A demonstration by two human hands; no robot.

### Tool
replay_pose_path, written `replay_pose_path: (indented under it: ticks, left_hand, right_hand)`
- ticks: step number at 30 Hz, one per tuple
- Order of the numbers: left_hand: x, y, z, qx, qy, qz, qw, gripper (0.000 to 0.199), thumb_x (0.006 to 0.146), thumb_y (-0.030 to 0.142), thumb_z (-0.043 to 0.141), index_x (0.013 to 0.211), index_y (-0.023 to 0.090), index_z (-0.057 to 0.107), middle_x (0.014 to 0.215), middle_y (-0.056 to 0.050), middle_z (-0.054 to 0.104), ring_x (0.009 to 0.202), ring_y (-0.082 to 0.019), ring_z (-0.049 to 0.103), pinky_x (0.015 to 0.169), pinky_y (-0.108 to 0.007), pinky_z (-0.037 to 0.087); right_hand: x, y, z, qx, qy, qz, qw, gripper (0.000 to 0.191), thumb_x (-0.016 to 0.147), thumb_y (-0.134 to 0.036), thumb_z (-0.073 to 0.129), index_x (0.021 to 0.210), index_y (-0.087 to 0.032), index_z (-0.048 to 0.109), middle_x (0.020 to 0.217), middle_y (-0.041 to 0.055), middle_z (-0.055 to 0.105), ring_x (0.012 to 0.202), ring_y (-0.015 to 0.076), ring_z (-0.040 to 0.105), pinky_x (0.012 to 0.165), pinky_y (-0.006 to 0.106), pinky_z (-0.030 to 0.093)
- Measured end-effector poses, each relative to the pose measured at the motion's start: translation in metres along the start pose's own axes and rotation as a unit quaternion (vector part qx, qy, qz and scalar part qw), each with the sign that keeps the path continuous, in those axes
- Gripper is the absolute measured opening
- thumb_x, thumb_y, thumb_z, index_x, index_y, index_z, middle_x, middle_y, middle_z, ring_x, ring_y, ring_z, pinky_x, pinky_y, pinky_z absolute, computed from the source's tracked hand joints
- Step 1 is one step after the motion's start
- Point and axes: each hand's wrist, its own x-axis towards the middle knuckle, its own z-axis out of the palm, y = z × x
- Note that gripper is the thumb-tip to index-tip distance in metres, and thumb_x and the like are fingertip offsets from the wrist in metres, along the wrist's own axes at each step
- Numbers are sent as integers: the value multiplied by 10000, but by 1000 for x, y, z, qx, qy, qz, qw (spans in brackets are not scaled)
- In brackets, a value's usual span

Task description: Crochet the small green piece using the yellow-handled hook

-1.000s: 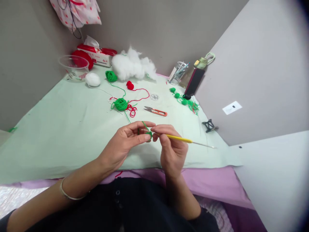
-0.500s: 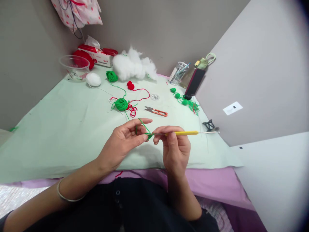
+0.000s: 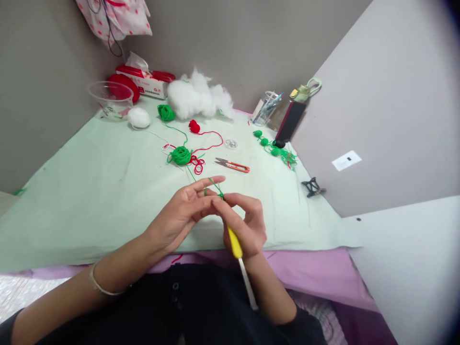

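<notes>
My left hand pinches a small green crochet piece, mostly hidden by the fingers. Green yarn runs over its raised index finger. In my right hand is a crochet hook with a yellow grip, its metal tail slanting down toward my body. The hook's tip is up at the green piece, and the fingertips of both hands meet there. Beyond my hands lies a green yarn bundle, with a strand leading toward my left hand. Orange-handled thread snips rest to its right.
At the back are white stuffing, a tissue box, a clear tub and a white yarn ball. Green crocheted balls, a phone and a pen cup stand or lie at the right.
My right hand has turned and moved left toward my left hand. The hook has swung from nearly level, pointing right, to steep, its tail now toward my body.
</notes>
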Motion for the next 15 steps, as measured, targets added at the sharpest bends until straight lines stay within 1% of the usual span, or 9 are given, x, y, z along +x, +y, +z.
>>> replay_pose_path:
  ticks: [2, 3, 5, 6, 7, 8, 12, 15]
  left_hand:
    - [2, 1, -3, -27, -10, -30, 999, 394, 815, 205, 837, 1203, 156, 786, 859, -2, 673, 758, -101, 624, 763, -218, 550]
    - [3, 2, -3, -26, -12, -26, 999, 376, 817, 198, 837, 1189, 162, 795, 874, 1, 667, 746, -91, 615, 751, -209, 546]
    - [2, 3, -3, -2, -13, -3, 1000, 373, 815, 196, 846, 1186, 188, 805, 864, 17, 648, 722, -80, 598, 727, -202, 533]
    - [2, 3, -3, 15, -13, 9, 1000, 376, 813, 203, 851, 1187, 196, 807, 846, 22, 641, 717, -84, 597, 722, -208, 531]
    - [1, 4, -2, 28, -12, 20, 999, 376, 806, 212, 858, 1179, 198, 811, 823, 26, 635, 712, -89, 596, 719, -216, 531]
    - [1, 4, -2, 39, -8, 31, 999, 376, 799, 219, 864, 1171, 197, 814, 802, 30, 627, 713, -96, 596, 722, -226, 534]
    - [1, 6, -4, 69, 8, 72, 995, 367, 787, 235, 875, 1149, 200, 822, 801, 29, 619, 742, -114, 591, 747, -256, 550]
    - [1, 6, -5, 84, -2, 80, 993, 357, 803, 236, 863, 1156, 215, 817, 816, 26, 629, 757, -121, 603, 767, -270, 549]
  right_hand:
    - [4, 0, -1, 95, 16, 73, 993, 285, 999, -109, 595, 1182, -269, 745, 1018, 48, 748, 885, 174, 723, 745, 337, 623]
    - [7, 0, -2, 151, 30, 118, 981, 258, 1018, -133, 569, 1149, -266, 747, 966, 37, 740, 810, 161, 706, 695, 332, 606]
    - [12, -1, -2, 253, 53, 198, 946, 223, 1039, -182, 548, 1080, -265, 752, 900, 19, 712, 697, 138, 658, 615, 319, 559]
    - [14, -1, -2, 289, 57, 224, 929, 211, 1042, -204, 554, 1053, -269, 754, 894, 14, 702, 671, 130, 640, 597, 314, 538]
    - [15, -1, -1, 313, 57, 241, 917, 198, 1040, -220, 566, 1037, -275, 756, 892, 11, 696, 667, 128, 633, 594, 312, 525]
    - [16, -2, -1, 323, 56, 251, 911, 190, 1036, -227, 577, 1030, -281, 759, 889, 10, 694, 675, 130, 633, 603, 315, 521]
    - [15, -3, -3, 309, 67, 270, 909, 170, 1025, -244, 604, 1016, -274, 771, 885, 18, 702, 696, 139, 645, 622, 324, 533]
    - [16, -3, -5, 342, 56, 298, 889, 160, 1025, -289, 608, 989, -252, 760, 902, 24, 706, 668, 129, 650, 588, 307, 551]
